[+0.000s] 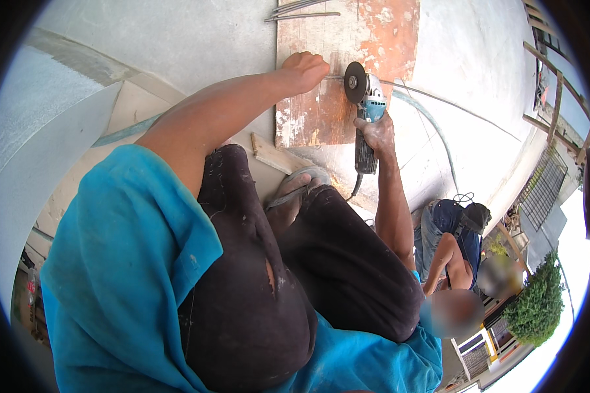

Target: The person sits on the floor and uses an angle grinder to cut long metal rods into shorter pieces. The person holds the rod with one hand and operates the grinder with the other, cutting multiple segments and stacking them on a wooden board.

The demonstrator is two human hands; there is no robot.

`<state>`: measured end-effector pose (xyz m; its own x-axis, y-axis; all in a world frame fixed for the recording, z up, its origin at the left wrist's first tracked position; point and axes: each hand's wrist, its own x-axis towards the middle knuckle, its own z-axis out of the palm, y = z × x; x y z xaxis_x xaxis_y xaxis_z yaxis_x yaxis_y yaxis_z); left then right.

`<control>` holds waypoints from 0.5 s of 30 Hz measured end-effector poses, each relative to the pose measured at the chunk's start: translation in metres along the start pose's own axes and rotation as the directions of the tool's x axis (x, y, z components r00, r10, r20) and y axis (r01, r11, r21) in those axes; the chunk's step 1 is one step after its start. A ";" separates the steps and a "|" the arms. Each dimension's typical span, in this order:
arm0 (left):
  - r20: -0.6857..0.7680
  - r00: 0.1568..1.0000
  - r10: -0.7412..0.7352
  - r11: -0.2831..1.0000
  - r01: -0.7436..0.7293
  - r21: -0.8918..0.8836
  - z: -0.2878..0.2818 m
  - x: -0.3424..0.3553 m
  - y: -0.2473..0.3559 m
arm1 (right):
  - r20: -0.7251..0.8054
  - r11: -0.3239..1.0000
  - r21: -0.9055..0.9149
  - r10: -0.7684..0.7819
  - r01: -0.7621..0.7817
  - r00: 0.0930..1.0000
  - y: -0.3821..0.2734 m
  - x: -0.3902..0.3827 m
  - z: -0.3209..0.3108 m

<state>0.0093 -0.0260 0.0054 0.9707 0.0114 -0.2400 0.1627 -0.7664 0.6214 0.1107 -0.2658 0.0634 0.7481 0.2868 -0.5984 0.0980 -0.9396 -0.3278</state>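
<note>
My left hand (304, 71) is curled round a thin metal rod (427, 92) lying across a worn, orange-stained wooden board (390, 36). My right hand (377, 132) grips the body of a teal and black angle grinder (365, 154), whose dark cutting disc (356, 72) is upright over the rod, beside my left hand. I cannot tell whether the disc touches the rod. The grinder's cord hangs down toward my sandalled foot (292, 187).
More metal rods (301, 15) lie at the top of the board. A wood offcut (269, 152) is near my foot, and a hose (432, 124) curves across the pale concrete (157, 39). A co-worker in dark clothes (465, 242) is close at lower right, with railings and a shrub (534, 304) beyond.
</note>
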 end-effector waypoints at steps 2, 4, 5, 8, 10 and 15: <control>-0.054 0.998 0.031 0.999 -0.030 0.015 0.011 0.004 -0.005 | -0.002 1.000 -0.015 0.002 -0.002 1.000 0.002 -0.003 -0.001; -0.053 0.997 0.052 0.998 -0.050 0.038 0.014 0.006 -0.007 | 0.013 0.999 0.030 0.036 -0.036 0.999 0.010 -0.011 -0.002; -0.026 0.998 0.057 0.997 -0.055 0.054 0.013 0.005 -0.005 | 0.016 0.997 0.053 0.052 -0.053 0.998 0.015 -0.017 -0.004; -0.016 0.998 0.061 0.997 -0.060 0.057 0.019 0.008 -0.003 | 0.004 0.966 0.227 0.125 -0.123 0.992 0.029 -0.044 -0.006; 0.007 1.000 0.023 0.997 -0.024 0.070 0.030 0.014 -0.001 | -0.007 0.948 0.261 0.190 -0.181 0.982 0.035 -0.061 -0.011; 0.128 0.939 -0.320 0.927 0.339 -0.162 0.037 0.031 0.014 | -0.007 0.887 0.367 0.303 -0.280 0.953 0.061 -0.097 -0.022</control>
<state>0.0355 -0.0602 -0.0206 0.8363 0.1738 -0.5201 0.5080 -0.6026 0.6154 0.0586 -0.3554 0.1175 0.7469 -0.0131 -0.6648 -0.3635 -0.8453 -0.3916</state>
